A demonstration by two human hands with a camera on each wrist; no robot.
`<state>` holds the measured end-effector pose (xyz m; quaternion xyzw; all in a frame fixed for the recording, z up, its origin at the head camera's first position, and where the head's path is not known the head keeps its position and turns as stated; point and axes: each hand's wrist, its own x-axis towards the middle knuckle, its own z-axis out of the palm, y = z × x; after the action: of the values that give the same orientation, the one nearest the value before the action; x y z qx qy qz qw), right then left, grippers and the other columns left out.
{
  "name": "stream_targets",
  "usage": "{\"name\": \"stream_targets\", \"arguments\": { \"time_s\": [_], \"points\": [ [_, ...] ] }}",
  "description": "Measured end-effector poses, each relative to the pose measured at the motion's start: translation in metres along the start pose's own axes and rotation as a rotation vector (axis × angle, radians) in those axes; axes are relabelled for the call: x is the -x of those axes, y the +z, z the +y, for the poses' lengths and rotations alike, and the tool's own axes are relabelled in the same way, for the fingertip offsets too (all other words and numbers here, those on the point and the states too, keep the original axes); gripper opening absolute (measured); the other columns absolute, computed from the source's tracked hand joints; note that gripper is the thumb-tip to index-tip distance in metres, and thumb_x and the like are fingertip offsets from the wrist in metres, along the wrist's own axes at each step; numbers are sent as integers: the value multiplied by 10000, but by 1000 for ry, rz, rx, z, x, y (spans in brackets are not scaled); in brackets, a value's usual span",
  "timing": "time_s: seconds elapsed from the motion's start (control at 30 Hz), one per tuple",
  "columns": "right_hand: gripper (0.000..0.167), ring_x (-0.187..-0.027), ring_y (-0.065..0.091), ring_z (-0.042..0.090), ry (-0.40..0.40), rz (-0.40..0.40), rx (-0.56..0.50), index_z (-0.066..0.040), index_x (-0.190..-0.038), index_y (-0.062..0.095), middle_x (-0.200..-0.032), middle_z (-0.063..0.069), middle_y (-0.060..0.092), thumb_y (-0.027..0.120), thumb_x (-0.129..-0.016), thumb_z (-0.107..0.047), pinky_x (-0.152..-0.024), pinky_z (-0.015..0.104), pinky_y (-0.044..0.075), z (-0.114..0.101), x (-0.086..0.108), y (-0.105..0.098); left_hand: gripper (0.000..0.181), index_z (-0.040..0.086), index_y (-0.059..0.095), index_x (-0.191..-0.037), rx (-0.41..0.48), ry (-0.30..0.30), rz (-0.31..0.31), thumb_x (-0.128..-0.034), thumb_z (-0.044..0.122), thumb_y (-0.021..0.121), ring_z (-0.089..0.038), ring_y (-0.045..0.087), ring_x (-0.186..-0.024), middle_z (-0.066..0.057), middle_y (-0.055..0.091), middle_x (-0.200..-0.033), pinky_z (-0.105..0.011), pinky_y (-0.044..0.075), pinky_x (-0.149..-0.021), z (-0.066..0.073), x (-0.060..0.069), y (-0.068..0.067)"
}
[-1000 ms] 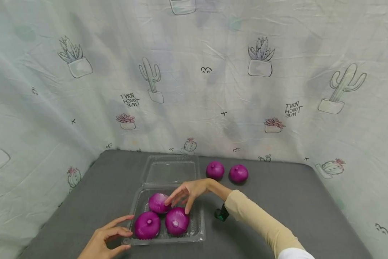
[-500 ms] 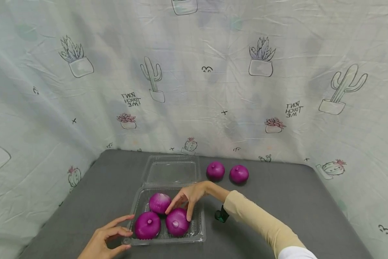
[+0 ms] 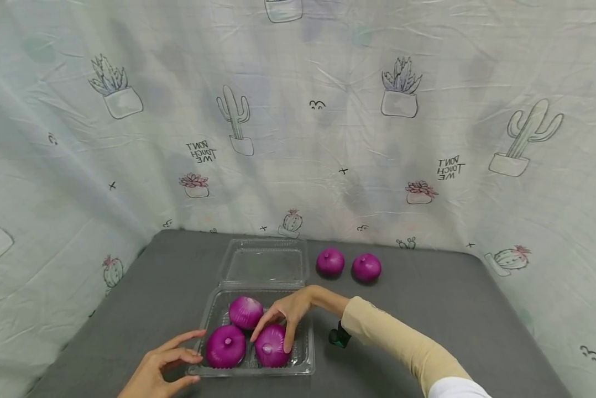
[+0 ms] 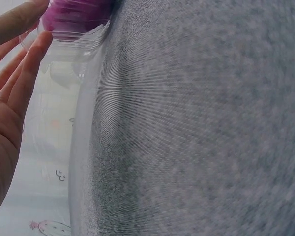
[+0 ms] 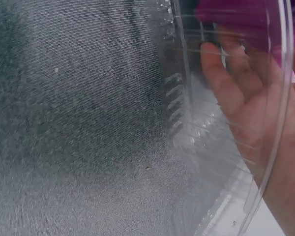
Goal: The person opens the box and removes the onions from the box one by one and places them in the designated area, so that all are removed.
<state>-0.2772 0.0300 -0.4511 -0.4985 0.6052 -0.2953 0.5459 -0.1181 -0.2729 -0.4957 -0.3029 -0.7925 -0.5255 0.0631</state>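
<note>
I have the right hand on the near-right onion: fingers curled over the top, thumb on its right side, so they're clamped on it. That onion sits inside the clear plastic box, in its near right part. Right wrist view sees the same hand through the box wall, onion cut off by the top of the picture.

Left hand is at the box's left wall, near corner. Fingers extended and apart from the thumb, tips at the plastic; I can't tell how firmly they press.

Same box, other contents: far-left onion and near-left onion. Lid lies folded back flat on the far side, joined to the box.

Two loose onions stand side by side on the grey worktop, right of the lid, just apart. Small dark object just beside the tan sleeve; can't make out what it is. Printed cactus curtain at the far side and both flanks.
</note>
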Motion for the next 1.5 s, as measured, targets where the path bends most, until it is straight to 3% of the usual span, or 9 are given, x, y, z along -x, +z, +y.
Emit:
{"name": "stream_targets", "arguments": {
  "time_s": [0.17,0.4,0.6,0.83,1.13,1.37,1.5],
  "points": [
    [637,-1256,425,14,-25,36,-48,9,-1382,475,-1414,-13,490,704,-797,114,-1059,241,365,-3,5,3,287,46,696,-1004,6,1,-9,-739,-2,795,-143,664,-896,-15,550,-1314,-257,582,-713,0,0,0],
    [501,-1142,550,64,-36,159,-179,36,-1346,508,-1410,31,505,629,-865,105,-947,293,494,-5,19,5,285,60,697,-1003,4,-12,-9,-741,1,794,-121,658,-907,-16,550,-1314,-260,582,-711,1,0,0],
    [468,-1108,577,90,-76,226,-186,51,-1329,513,-1318,-29,568,616,-875,99,-947,327,503,-7,28,6,298,49,694,-1003,-2,23,-3,-732,-24,792,-123,655,-911,8,539,-1330,-252,580,-717,1,-1,-1],
    [460,-1114,562,100,-119,256,-208,59,-1273,523,-1308,32,552,637,-833,133,-951,351,502,-11,34,12,303,40,694,-1006,0,29,-3,-728,-32,793,-127,660,-908,58,530,-1337,-250,579,-720,0,-1,0],
    [434,-1082,545,69,-155,379,-123,3,-1163,515,-1169,-58,550,715,-789,92,-934,319,509,-12,38,22,299,35,695,-997,-12,21,6,-723,-26,798,-148,667,-897,71,534,-1325,-242,579,-715,0,-2,1],
    [466,-1127,521,75,-152,362,-173,-40,-1339,448,-1270,-78,486,595,-899,-3,-900,335,530,-14,40,26,301,24,690,-1002,1,10,0,-725,-25,797,-154,665,-903,65,535,-1327,-261,582,-721,1,-1,1],
    [512,-1139,523,87,-147,392,-169,-69,-1326,463,-1274,-80,484,663,-860,-2,-925,325,514,-14,38,31,310,20,687,-1007,9,21,-5,-722,-42,792,-154,665,-905,42,536,-1331,-261,582,-724,0,-2,1]
  ]
}}
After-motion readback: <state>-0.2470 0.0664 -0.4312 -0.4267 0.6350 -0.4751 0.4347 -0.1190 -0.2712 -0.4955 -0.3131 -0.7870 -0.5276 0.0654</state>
